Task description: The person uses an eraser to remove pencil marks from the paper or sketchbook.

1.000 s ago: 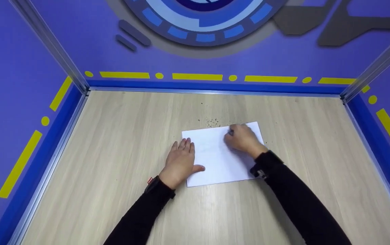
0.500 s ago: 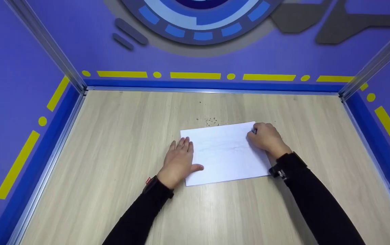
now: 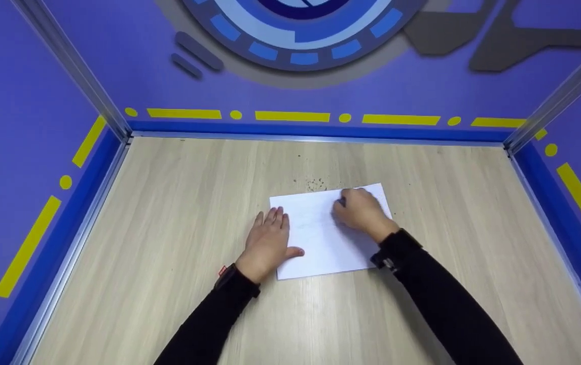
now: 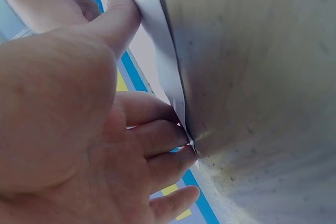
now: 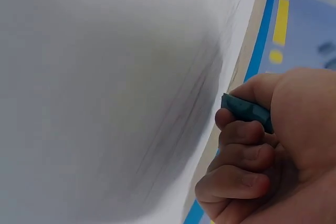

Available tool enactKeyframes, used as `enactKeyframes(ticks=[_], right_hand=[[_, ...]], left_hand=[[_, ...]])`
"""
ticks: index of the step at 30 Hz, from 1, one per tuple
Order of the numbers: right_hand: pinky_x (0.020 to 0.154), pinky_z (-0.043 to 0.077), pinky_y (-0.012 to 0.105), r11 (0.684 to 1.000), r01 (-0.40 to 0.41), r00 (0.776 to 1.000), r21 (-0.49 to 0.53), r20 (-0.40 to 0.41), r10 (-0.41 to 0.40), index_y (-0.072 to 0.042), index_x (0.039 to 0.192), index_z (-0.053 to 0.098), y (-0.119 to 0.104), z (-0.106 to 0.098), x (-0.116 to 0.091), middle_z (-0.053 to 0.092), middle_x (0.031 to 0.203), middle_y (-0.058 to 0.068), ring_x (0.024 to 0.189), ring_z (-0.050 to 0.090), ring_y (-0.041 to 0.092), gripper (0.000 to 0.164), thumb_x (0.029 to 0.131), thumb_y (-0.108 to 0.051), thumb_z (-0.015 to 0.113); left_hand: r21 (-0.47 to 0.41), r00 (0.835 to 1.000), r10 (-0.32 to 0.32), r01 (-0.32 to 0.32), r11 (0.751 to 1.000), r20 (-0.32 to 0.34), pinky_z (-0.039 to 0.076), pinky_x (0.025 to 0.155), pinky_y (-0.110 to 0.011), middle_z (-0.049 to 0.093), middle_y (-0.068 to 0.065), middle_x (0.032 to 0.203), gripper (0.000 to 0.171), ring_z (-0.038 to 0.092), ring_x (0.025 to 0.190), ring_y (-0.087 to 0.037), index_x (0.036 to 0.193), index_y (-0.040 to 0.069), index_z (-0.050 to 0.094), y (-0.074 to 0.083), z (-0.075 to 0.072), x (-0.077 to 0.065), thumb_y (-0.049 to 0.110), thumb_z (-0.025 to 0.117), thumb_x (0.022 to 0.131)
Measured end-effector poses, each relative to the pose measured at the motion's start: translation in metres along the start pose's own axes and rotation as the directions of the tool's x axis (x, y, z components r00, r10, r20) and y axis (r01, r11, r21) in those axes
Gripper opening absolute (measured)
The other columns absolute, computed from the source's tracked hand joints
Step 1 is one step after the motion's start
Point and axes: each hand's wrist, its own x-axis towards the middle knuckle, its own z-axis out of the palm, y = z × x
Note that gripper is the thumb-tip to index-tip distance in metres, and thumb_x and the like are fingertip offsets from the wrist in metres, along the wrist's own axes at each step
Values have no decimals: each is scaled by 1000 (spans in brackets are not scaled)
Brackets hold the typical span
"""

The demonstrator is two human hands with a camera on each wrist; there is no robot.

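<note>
A white sheet of paper lies slightly askew on the wooden table. My left hand rests flat on its left edge, fingers straight and thumb spread onto the sheet. In the left wrist view the thumb and fingertips press along the paper's edge. My right hand is over the upper right part of the sheet. Its thumb and curled index finger pinch a small dark teal eraser, with the other fingers folded in. Faint thin grey lines run across the paper near the eraser.
Dark crumbs are scattered on the table just beyond the sheet's far edge. A blue-purple back wall with yellow dashes and matching side walls enclose the table, joined by metal rails.
My right hand, with the eraser, slid right to the sheet's right edge half a second ago and is now back to the left. The left hand and the paper have stayed in place.
</note>
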Motion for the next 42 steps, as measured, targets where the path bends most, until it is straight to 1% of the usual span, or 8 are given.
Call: enactKeyframes(ticks=[6, 11, 18, 23, 27, 31, 35, 42], right_hand=[[90, 62, 54, 997, 82, 997, -14, 10, -81, -5, 96, 72, -49, 29, 15, 77, 102, 21, 94, 73, 39, 25, 103, -27, 62], [88, 63, 54, 995, 95, 995, -25, -39, -95, -7, 85, 69, -55, 37, 23, 78, 97, 20, 90, 73, 37, 24, 101, -24, 64], [73, 56, 46, 998, 56, 998, 21, -34, -56, -12, 78, 61, -25, 24, 21, 70, 85, 13, 78, 64, 30, 24, 99, -23, 65], [65, 46, 35, 997, 6, 1000, 77, -25, -4, -15, 76, 55, 18, 2, 14, 61, 80, 8, 74, 59, 26, 24, 98, -21, 63], [66, 43, 35, 997, -33, 998, 76, -48, 36, -12, 76, 53, 55, -17, 6, 61, 85, 12, 80, 59, 29, 23, 96, -21, 60], [64, 37, 34, 996, -66, 995, 54, -70, 69, -12, 75, 47, 80, -30, -2, 54, 83, 10, 79, 54, 29, 25, 96, -20, 60], [62, 35, 34, 997, -75, 994, 29, -77, 77, -12, 75, 46, 86, -34, -7, 50, 79, 8, 75, 52, 28, 26, 96, -19, 60], [65, 39, 36, 992, -120, 991, -22, -69, 119, -11, 76, 48, 78, -38, -9, 57, 85, 15, 79, 56, 31, 30, 100, -25, 59]], left_hand=[[-11, 1000, 5, -5, 1000, -19, 26, 140, -55, 39, -22, 177, 107, 35, 169, -36, 166, -3, 44, -2, 1, 0, 74, 68, 96], [4, 1000, 4, -4, 1000, -13, 27, 140, -55, 40, -22, 177, 107, 36, 168, -35, 166, -3, 44, 0, 0, 0, 75, 67, 96], [22, 1000, -9, 9, 1000, -9, 27, 140, -54, 40, -20, 177, 109, 35, 169, -35, 167, -2, 43, 0, 1, 1, 76, 67, 95], [12, 1000, -14, 14, 1000, 8, 25, 141, -54, 37, -20, 179, 109, 33, 170, -34, 168, -1, 41, 1, 1, 2, 76, 66, 96], [12, 1000, -15, 15, 1000, -1, 27, 140, -54, 39, -20, 178, 108, 35, 169, -34, 167, -2, 43, 0, 1, 0, 76, 67, 96], [27, 1000, -5, 5, 1000, -12, 29, 139, -54, 41, -20, 177, 108, 37, 168, -34, 167, -2, 45, 0, 1, 0, 76, 67, 96], [27, 1000, 1, -1, 1000, -4, 29, 139, -54, 40, -20, 177, 109, 36, 168, -34, 167, -2, 44, 0, 2, -1, 77, 66, 95], [14, 1000, -2, 2, 1000, -6, 27, 140, -54, 40, -20, 178, 108, 36, 169, -34, 167, -2, 44, 1, 0, 0, 76, 68, 95]])
